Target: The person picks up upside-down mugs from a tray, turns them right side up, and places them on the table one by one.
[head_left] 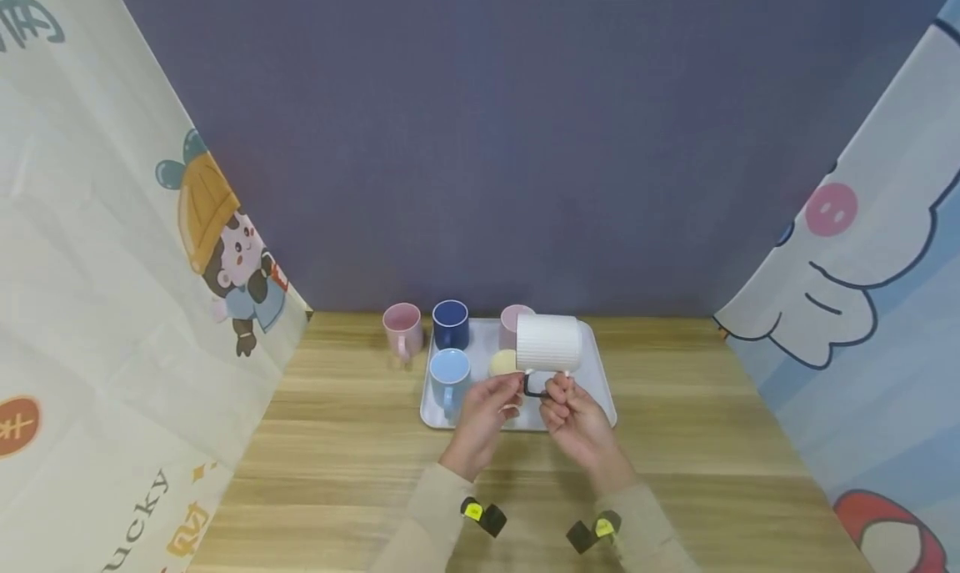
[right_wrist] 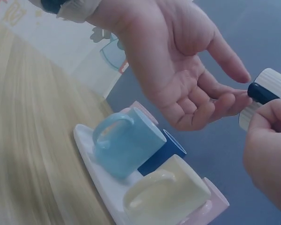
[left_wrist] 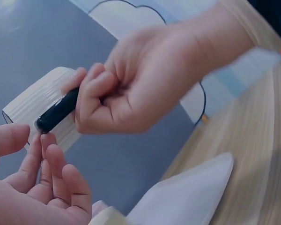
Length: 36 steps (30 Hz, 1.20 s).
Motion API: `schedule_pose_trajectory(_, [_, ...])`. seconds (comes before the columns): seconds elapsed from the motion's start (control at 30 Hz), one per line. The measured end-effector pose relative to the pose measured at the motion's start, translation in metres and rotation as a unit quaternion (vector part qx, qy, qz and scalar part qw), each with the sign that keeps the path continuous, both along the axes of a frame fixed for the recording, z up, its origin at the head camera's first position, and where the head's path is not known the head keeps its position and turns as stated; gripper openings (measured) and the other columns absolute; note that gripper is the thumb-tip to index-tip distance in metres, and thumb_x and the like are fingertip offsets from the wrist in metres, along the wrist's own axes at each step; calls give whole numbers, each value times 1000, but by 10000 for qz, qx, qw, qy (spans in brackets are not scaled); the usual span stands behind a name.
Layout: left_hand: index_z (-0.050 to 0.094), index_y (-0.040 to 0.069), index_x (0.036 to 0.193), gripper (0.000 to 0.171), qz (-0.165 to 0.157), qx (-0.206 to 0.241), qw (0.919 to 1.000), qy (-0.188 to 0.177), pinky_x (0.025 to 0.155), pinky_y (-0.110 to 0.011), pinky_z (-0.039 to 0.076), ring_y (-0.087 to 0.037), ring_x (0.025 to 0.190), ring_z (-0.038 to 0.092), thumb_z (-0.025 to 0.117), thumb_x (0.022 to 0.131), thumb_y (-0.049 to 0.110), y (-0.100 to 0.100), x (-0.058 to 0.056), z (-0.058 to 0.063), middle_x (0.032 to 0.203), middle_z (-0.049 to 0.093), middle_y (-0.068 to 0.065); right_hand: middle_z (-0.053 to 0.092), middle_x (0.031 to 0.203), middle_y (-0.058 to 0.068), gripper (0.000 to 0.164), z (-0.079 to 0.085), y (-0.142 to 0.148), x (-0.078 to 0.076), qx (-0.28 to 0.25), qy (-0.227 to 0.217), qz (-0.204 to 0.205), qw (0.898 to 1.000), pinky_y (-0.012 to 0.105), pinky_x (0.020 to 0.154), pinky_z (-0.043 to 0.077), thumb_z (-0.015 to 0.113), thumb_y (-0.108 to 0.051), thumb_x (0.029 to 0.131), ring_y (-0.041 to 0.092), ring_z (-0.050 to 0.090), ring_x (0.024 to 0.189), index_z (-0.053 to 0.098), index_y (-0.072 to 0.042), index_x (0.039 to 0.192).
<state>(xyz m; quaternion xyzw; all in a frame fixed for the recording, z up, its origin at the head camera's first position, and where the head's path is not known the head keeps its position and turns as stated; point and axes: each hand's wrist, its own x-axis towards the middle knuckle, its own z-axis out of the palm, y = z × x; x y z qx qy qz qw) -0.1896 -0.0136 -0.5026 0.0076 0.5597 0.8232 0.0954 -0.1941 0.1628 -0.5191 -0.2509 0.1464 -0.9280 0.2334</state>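
A white ribbed mug (head_left: 549, 343) with a black handle is held on its side above the tray. My right hand (head_left: 579, 419) grips the handle, its fingers curled round the black bar in the left wrist view. My left hand (right_wrist: 178, 70) has its thumb and fingertips at the handle's other end, pinching it lightly. Below the hands, a pale yellow mug (right_wrist: 171, 197) stands on the white tray (head_left: 603, 381), partly hidden in the head view. Beside my left hand is a light blue mug (head_left: 450, 373).
A dark blue mug (head_left: 451, 327) and a pink mug (head_left: 510, 327) stand at the tray's back, the pink one partly covered by the white mug. Another pink mug (head_left: 403, 329) is on the wooden table (head_left: 337, 456), left of the tray. A grey-blue wall (head_left: 480, 139) rises behind.
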Motion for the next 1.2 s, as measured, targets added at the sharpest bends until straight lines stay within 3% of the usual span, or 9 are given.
schedule_pose_trajectory(0.23, [69,10,103,14,-650,1023,9918,-398,74,-19,46,-6,79,54,54,105,11,4,4,0,90,66,8,55,90,-3,42,-7,-4,1,358,202,118,9991,21,65,21,14,-18,111,10,21,70,54,-11,102])
schedule_pose_trajectory(0.4, [67,12,100,18,-710,1278,9886,-369,72,-16,46,-5,79,54,51,107,14,5,7,1,92,66,6,57,90,-4,46,-7,-7,1,425,220,96,9988,19,65,24,10,-22,112,8,24,70,54,-12,102])
schedule_pose_trajectory(0.53, [67,11,103,19,-762,1222,9892,-264,70,-16,46,-4,78,55,50,108,15,2,7,2,94,67,5,61,92,-3,49,-5,-8,0,416,101,32,9991,17,65,27,10,-22,111,5,35,70,57,-10,103])
schedule_pose_trajectory(0.67, [67,11,103,15,-809,852,9931,-42,69,-17,45,-3,73,54,53,106,16,-1,8,4,91,67,6,70,108,3,52,-3,-8,0,589,12,-21,9983,15,67,35,8,-20,112,3,53,77,58,-7,107])
schedule_pose_trajectory(0.87, [67,6,104,11,-536,121,9978,358,67,-17,44,-3,70,53,61,102,16,1,10,10,88,69,9,70,104,0,48,0,-5,0,1482,-137,-493,9876,15,65,40,16,-16,113,3,58,81,63,-6,108])
schedule_pose_trajectory(0.97, [68,0,106,20,-440,-99,9976,519,67,-17,43,-4,71,52,62,103,18,0,12,13,85,71,9,68,94,-5,40,0,-3,-1,2376,-359,-1002,9655,13,64,42,29,-15,113,1,56,76,67,-11,104])
schedule_pose_trajectory(1.07, [66,-8,110,30,-303,-232,9962,778,67,-19,40,-7,73,50,60,104,20,-6,14,17,83,71,9,65,88,-8,31,-3,4,-4,3305,-820,-1579,9269,13,60,41,40,-12,111,1,52,70,69,-15,99])
schedule_pose_trajectory(1.13, [65,-12,112,34,-106,-337,9952,912,69,-19,41,-7,77,54,60,104,21,-13,14,20,83,71,9,63,85,-7,25,-7,12,-8,3913,-1193,-2046,8893,13,57,41,47,-10,108,2,51,67,69,-15,97])
schedule_pose_trajectory(1.2, [65,-13,111,34,189,-445,9936,1017,70,-19,42,-7,78,56,60,104,20,-23,12,23,82,71,9,63,84,-6,19,-13,24,-13,4608,-1372,-2557,8387,14,55,41,51,-9,105,3,50,65,70,-10,99])
